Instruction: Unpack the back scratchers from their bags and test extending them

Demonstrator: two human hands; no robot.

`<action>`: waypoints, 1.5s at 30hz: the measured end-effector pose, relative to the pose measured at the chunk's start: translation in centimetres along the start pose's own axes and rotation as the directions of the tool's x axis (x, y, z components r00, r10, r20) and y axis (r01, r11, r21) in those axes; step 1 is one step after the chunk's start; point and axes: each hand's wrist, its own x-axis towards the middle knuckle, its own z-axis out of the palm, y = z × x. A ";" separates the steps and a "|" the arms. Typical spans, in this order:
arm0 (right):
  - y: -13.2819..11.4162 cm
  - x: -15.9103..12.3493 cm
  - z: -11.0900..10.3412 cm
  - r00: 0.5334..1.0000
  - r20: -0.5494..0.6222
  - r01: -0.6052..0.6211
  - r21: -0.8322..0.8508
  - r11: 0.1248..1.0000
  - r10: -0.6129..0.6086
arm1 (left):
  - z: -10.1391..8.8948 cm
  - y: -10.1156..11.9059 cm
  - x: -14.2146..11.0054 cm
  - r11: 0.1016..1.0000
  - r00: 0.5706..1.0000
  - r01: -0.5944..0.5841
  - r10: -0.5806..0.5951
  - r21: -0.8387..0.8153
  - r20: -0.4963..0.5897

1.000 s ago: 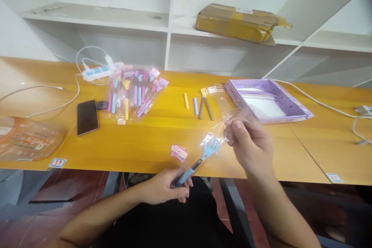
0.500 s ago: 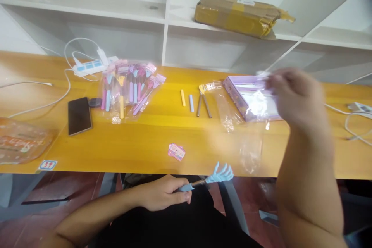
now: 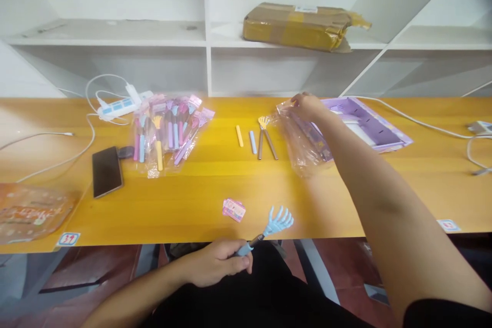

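Observation:
My left hand (image 3: pixel 223 261) is closed around the handle of a light blue back scratcher (image 3: pixel 279 221), its claw head pointing up and right near the desk edge. My right hand (image 3: pixel 309 107) reaches to the far side of the desk, its fingers closed on the top end of a clear plastic bag (image 3: pixel 303 156) among others lying there. Right beside it stands an open purple box (image 3: pixel 388 125) with a white insert. Left of the bags lie a yellow claw head with metal rods (image 3: pixel 263 123), a blue handle sleeve (image 3: pixel 252 142) and a yellow handle sleeve (image 3: pixel 239 136).
Several bagged back scratchers (image 3: pixel 159 148) lie in a pile at left. Near them are a phone (image 3: pixel 106 171), a power strip (image 3: pixel 119 107) and an orange-printed bag (image 3: pixel 34 210). Small pink cards (image 3: pixel 233 209) lie near the front edge. A taped cardboard parcel (image 3: pixel 295 25) rests on the shelf.
My right hand has moved left and down from above the purple box to the plastic bags, bringing a clear bag there. My left hand keeps the blue back scratcher, now tilted more upward.

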 end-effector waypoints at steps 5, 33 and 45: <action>-2.2 -2.4 -0.9 0.992 -0.106 -0.053 0.090 0.995 0.062 | 0.1 -0.1 -0.3 0.997 0.999 0.048 -0.046 -0.053 0.029; -20.2 -35.3 -5.3 0.738 0.135 0.016 0.976 0.218 -0.661 | 1.1 5.8 -3.0 0.250 0.985 0.166 0.003 0.954 -0.173; -14.8 -36.1 -9.1 0.842 0.043 0.080 0.976 0.204 -0.537 | -2.6 6.3 -9.2 0.601 0.897 0.378 -0.049 0.704 -0.440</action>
